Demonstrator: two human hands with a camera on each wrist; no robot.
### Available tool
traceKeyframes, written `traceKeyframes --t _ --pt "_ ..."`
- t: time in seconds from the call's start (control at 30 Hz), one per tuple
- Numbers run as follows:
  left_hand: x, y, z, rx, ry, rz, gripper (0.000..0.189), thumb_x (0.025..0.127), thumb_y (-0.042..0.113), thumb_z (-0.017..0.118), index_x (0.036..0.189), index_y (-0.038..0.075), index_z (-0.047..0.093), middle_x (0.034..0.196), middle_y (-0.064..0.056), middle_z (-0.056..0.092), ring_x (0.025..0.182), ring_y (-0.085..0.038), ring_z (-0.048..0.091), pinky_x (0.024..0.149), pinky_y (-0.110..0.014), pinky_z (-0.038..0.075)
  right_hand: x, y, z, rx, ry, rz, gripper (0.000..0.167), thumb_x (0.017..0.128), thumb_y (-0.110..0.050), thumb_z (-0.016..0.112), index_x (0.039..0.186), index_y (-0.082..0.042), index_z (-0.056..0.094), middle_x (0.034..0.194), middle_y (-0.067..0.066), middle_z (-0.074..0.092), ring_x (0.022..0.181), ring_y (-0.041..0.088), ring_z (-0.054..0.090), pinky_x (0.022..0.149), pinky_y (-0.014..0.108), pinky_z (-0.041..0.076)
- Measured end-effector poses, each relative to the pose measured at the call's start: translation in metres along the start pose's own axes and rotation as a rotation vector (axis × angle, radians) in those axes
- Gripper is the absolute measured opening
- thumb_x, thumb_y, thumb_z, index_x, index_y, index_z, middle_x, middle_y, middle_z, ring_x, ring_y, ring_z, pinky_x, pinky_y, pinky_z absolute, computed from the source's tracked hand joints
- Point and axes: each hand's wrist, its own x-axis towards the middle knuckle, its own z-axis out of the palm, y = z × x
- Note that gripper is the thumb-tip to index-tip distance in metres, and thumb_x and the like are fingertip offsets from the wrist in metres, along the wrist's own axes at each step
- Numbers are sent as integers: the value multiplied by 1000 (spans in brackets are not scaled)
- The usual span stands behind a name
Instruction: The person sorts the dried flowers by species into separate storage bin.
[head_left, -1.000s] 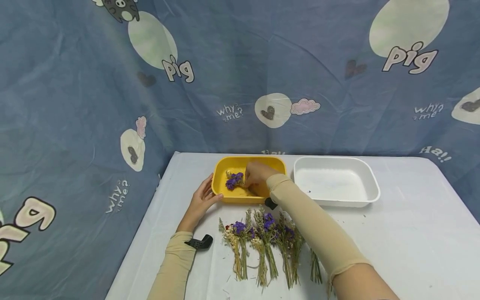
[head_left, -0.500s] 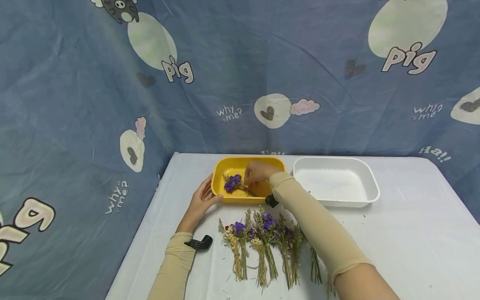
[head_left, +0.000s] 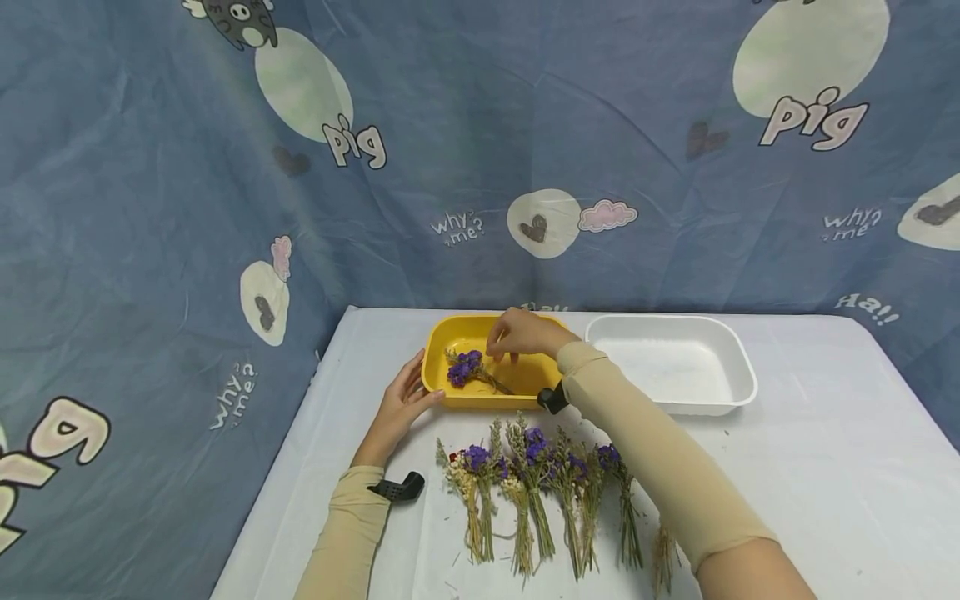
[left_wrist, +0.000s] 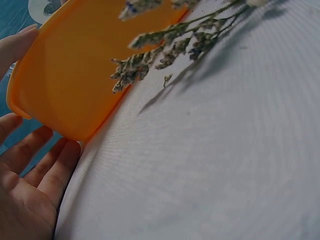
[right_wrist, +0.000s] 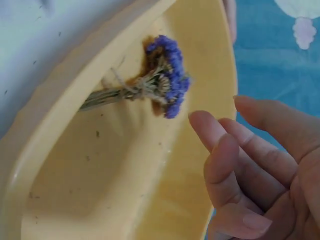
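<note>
A blue printed cloth (head_left: 420, 100) rises behind the worktop (head_left: 817, 467), beyond the yellow tray (head_left: 480, 402). The larger white tray (head_left: 675, 367) stands just right of the yellow tray. Dried flower bundles (head_left: 537, 500) lie in a row in front of it. The left hand (head_left: 403, 404) touches its left end, fingers spread; over its middle, the right hand (head_left: 528, 333) has loosely bent, parted fingers. A tied purple-flowered bundle (head_left: 465, 367) lies in its left half, stems slanting toward its front wall.
</note>
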Motion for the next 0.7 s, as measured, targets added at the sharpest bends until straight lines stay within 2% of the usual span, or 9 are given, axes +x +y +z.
traceKeyframes --t 0.1,0.2,0.33,0.43,0.5,0.53,0.6,0.7 --pt "-1 1 0 -7 1 2 87 93 27 80 163 32 30 169 -2 34 154 -27 37 116 -18 44 -8 -4 -4 -2 36 -3 24 100 -21 68 112 -4 78 102 17 80 83 41 74 86 34 61" --pt "-1 1 1 -2 2 3 86 93 27 80 163 32 30 168 -3 34 154 -27 38 116 -18 44 -18 -9 -8 -10 86 -1 23 99 -23 69 111 -5 79 102 18 79 84 42 73 73 29 58" --pt "0 1 1 3 4 1 85 93 27 79 163 33 30 168 -2 35 154 -27 38 117 -18 44 -33 -13 -11 -4 178 7 20 99 -21 69 110 -6 79 100 14 80 76 34 72 62 25 56" --pt "-1 1 1 1 4 0 86 93 26 79 164 30 29 169 -2 34 154 -27 37 117 -19 43 -45 -14 -9 -9 230 7 19 99 -22 69 107 -8 79 96 9 80 73 25 70 64 30 59" --pt "-1 1 1 2 3 0 87 94 25 79 164 28 28 169 -3 33 155 -27 36 118 -20 43 -54 -14 -8 -3 245 5 19 100 -24 69 105 -8 80 94 7 79 73 27 70 66 36 60" --pt "-1 1 1 3 3 2 87 94 25 79 165 27 28 169 -3 33 155 -27 36 118 -20 43 -58 -15 -7 -3 255 3 19 100 -25 69 103 -9 80 91 5 79 73 26 69 79 41 63" --pt "-2 1 1 4 5 4 87 94 25 79 165 27 28 169 -3 33 155 -27 36 119 -20 42 -66 -16 -4 0 266 2 19 100 -27 69 100 -11 80 89 3 78 69 23 68 80 46 62" --pt "-1 1 1 3 6 6 86 94 26 79 164 30 29 169 -2 33 155 -26 36 118 -20 42 -78 -16 1 0 281 6 19 99 -30 70 99 -13 79 86 1 78 65 17 65 77 42 63"
